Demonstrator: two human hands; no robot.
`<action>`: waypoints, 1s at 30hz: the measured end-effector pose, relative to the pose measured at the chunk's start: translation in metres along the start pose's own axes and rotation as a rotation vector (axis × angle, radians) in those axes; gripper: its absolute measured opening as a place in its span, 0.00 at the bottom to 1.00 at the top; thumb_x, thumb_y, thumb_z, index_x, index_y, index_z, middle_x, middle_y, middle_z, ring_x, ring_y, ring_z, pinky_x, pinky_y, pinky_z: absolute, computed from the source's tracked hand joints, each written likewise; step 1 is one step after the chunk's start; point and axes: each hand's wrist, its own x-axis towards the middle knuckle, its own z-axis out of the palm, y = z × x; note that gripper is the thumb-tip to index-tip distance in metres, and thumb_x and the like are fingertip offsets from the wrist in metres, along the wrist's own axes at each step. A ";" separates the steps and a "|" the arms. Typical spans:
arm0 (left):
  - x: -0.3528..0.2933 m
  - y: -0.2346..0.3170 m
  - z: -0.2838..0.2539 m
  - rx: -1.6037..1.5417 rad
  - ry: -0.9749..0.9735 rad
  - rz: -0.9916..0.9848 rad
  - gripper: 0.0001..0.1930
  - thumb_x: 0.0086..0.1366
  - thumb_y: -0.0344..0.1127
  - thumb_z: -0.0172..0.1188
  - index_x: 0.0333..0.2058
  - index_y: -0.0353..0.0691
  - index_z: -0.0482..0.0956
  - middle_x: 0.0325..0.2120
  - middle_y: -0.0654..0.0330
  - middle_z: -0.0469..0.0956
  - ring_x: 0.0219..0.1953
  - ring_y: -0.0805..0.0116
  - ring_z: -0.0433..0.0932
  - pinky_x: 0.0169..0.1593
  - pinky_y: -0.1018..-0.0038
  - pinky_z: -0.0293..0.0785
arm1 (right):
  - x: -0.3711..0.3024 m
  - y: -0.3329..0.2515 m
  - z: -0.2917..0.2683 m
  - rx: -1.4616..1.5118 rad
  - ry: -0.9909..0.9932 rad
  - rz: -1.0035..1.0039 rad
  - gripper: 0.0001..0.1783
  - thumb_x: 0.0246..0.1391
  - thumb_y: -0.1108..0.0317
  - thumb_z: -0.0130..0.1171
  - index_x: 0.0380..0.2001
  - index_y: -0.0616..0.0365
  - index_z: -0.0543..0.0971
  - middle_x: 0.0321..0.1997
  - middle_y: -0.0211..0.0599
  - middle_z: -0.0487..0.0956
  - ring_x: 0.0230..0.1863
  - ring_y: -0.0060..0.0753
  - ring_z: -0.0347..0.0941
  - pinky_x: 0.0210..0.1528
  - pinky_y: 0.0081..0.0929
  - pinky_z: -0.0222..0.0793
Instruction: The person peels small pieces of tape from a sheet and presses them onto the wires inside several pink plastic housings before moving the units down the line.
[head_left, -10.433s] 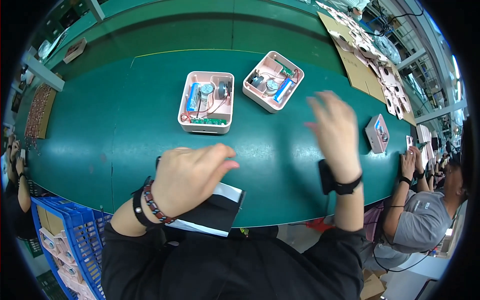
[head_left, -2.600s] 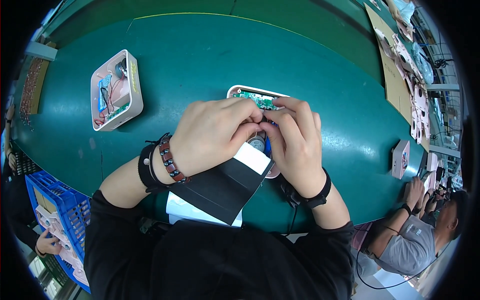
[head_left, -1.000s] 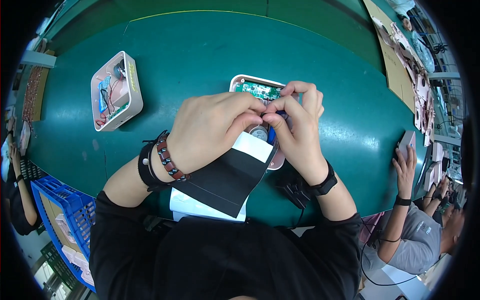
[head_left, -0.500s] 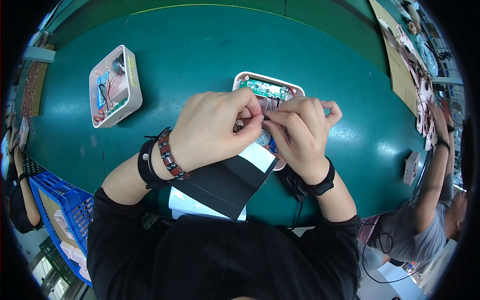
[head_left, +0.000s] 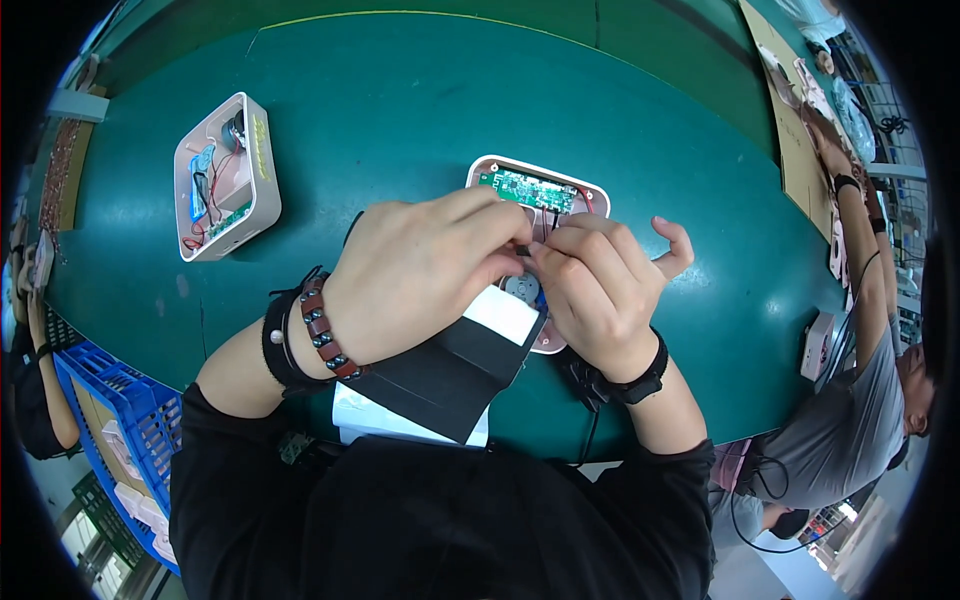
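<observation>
My left hand and my right hand meet over a pale pink plastic housing, fingertips pinched together. Between them is a small black piece, mostly covered by the fingers. Inside the housing, a green circuit board lies along the far wall. A round silvery part and some thin wires show below my fingertips. Under my left hand and wrist lies a black sheet with a white backing, its upper corner overlapping the housing.
Another open housing with a blue part and red wires stands at the left. Blue crates holding pink parts are at lower left. On the right are cardboard, a small pink box and a co-worker's arm.
My hands have shifted slightly downward, still pinched together, uncovering a bit more of the circuit board. At the right, the co-worker's arms have reached farther over the cardboard.
</observation>
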 end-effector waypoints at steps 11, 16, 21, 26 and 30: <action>-0.004 0.002 0.002 0.265 -0.017 0.068 0.04 0.55 0.32 0.67 0.29 0.45 0.79 0.23 0.66 0.79 0.20 0.65 0.77 0.23 0.73 0.70 | 0.001 -0.001 -0.003 0.017 -0.082 0.069 0.07 0.41 0.72 0.66 0.24 0.46 0.77 0.29 0.19 0.76 0.33 0.21 0.74 0.61 0.46 0.46; 0.005 -0.005 0.002 0.299 -0.061 0.037 0.04 0.56 0.31 0.66 0.29 0.45 0.79 0.22 0.66 0.79 0.20 0.65 0.77 0.23 0.72 0.70 | 0.007 0.004 0.005 0.074 -0.122 0.134 0.08 0.41 0.72 0.66 0.25 0.47 0.78 0.29 0.20 0.77 0.34 0.23 0.73 0.60 0.45 0.46; 0.007 -0.008 0.007 0.191 0.001 -0.030 0.04 0.56 0.31 0.65 0.29 0.45 0.79 0.23 0.66 0.79 0.20 0.65 0.77 0.22 0.72 0.69 | 0.013 0.005 0.004 0.154 -0.147 0.236 0.08 0.42 0.73 0.67 0.25 0.49 0.77 0.30 0.22 0.78 0.35 0.25 0.73 0.57 0.42 0.48; 0.015 -0.003 0.010 0.238 -0.022 -0.058 0.03 0.57 0.30 0.64 0.29 0.45 0.78 0.24 0.65 0.79 0.20 0.63 0.77 0.22 0.72 0.69 | 0.017 0.012 -0.001 0.095 -0.198 0.187 0.07 0.42 0.73 0.66 0.25 0.49 0.78 0.30 0.22 0.77 0.34 0.26 0.73 0.53 0.39 0.50; 0.016 -0.004 0.013 0.291 -0.011 -0.049 0.04 0.57 0.29 0.63 0.29 0.45 0.77 0.23 0.65 0.78 0.20 0.62 0.77 0.21 0.71 0.69 | 0.022 0.013 -0.001 0.083 -0.238 0.184 0.07 0.43 0.75 0.64 0.25 0.49 0.78 0.27 0.22 0.76 0.32 0.27 0.72 0.48 0.36 0.53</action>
